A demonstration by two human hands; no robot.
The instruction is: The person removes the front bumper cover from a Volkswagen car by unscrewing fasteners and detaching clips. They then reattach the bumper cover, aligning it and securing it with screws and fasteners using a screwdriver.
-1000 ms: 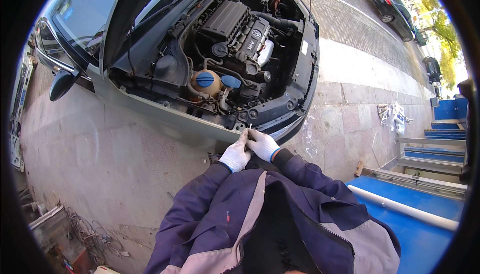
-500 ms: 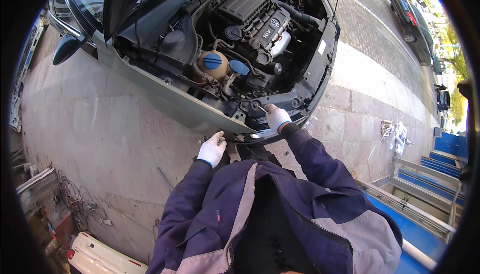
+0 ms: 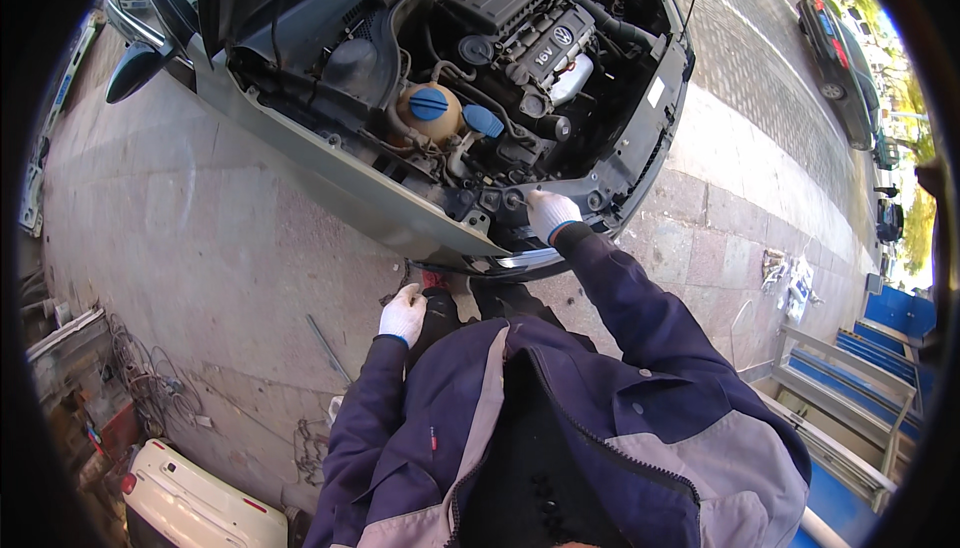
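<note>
A grey car [image 3: 330, 183] stands in front of me with its hood raised and its engine [image 3: 550, 48] exposed. My right hand [image 3: 552, 214], in a white knit glove, is closed at the front corner of the engine bay. A thin metal rod [image 3: 523, 200] shows at its fingertips, pointing at a round mount above the headlight [image 3: 525, 260]; its far end is hard to make out. My left hand [image 3: 403, 315], also gloved, hangs low beside my leg, off the car. Its fingers are curled together, and whatever they may hold is hidden.
Blue-capped reservoirs [image 3: 430, 113] sit in the near side of the engine bay. A metal frame [image 3: 850, 398] stands at the right. Cables [image 3: 160, 388] and a white car panel [image 3: 205, 498] lie at the lower left. A thin bar [image 3: 328, 348] rests on the paving.
My left hand has drawn back and down to the left, away from the bumper corner. My right hand stays at the mount, shifted slightly up. The view has shifted a little.
</note>
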